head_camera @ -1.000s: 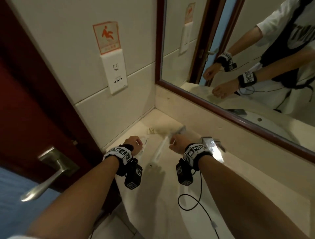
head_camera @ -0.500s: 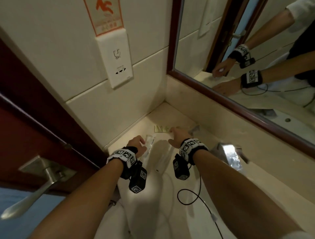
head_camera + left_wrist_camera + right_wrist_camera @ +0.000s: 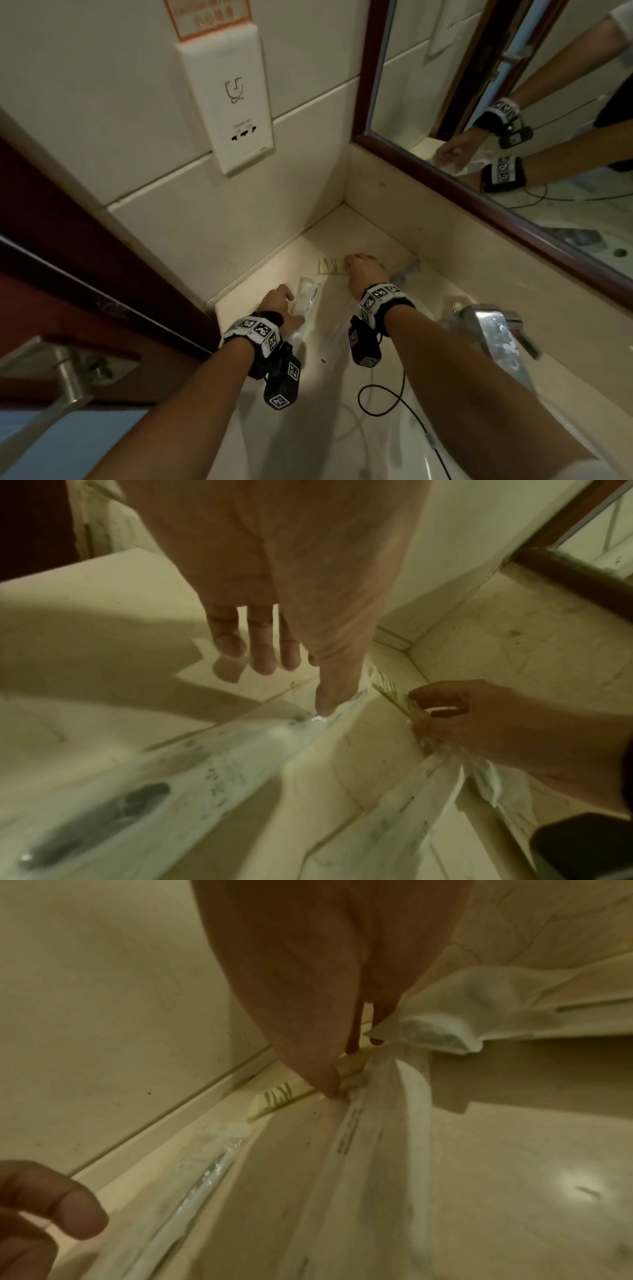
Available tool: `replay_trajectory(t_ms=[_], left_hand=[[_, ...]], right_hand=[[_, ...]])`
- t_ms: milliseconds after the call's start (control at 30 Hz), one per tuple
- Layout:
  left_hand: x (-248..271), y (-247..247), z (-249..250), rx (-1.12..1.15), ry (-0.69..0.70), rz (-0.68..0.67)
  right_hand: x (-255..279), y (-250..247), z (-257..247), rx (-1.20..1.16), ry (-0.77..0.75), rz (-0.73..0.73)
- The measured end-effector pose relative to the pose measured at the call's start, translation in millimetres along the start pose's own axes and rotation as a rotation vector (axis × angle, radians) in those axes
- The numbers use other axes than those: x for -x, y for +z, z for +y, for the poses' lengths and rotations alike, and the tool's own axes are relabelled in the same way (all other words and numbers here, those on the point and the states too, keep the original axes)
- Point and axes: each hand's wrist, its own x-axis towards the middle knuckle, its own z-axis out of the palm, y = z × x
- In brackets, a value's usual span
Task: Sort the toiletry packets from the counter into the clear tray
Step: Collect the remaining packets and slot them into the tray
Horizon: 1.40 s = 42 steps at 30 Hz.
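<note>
My left hand (image 3: 279,305) lies near the counter's left edge, fingers straight, thumb pressing a long clear packet (image 3: 308,296) flat on the counter (image 3: 337,383). Closer to the corner, my right hand (image 3: 364,270) reaches down onto a small striped packet (image 3: 327,266). Its thumb and forefinger pinch that packet's end (image 3: 387,685). The same hand holds a crumpled white packet (image 3: 445,1020) and a long printed one (image 3: 373,1139), which trail back under the wrist. One clear end (image 3: 407,269) sticks out to the right of the hand. No clear tray shows in any view.
A chrome tap (image 3: 493,332) stands right of my right forearm. The wood-framed mirror (image 3: 513,102) runs along the back wall, with a socket plate (image 3: 236,102) on the left wall. A dark door with a metal handle (image 3: 61,373) borders the counter's left edge.
My right hand, which held a long packet up over the counter, has moved forward and down onto the striped packet by the corner. My left hand has stayed on the clear packet.
</note>
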Motion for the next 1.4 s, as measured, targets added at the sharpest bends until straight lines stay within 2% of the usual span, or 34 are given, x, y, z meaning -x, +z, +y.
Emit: replay_trajectory(t_ms=[133,400,567,700,833,900,1033,1200,1400], left_hand=[[-2,3,0,-0.059,0.009,0.001],[6,7,4,0.033,-0.061,0.008],[14,2,8,0.027,-0.04,0.018],[23,-8,13,0.051,-0.025,0.054],[37,-22,21,0.103,0.008,0.099],[47,-29,29,0.125,0.032,0.114],[67,-39,48,0.108,0.099,0.126],[99,-37,83,0.121,0.189,0.13],[138,-13,124,0.02,0.349,0.113]], right_hand=[[-2,8,0,0.039,-0.009,0.057],[2,10,-10,0.127,-0.021,0.105],[13,3,-13,-0.006,-0.084,0.227],[26,-19,-15,-0.115,-0.143,0.347],[48,-49,-16,-0.302,-0.129,0.46],[64,-66,-14,-0.411,-0.104,0.487],[90,-88,-4,-0.594,0.096,0.483],[139,-109,25,-0.735,0.146,0.649],[207,-116,74,-0.817,0.28,0.709]])
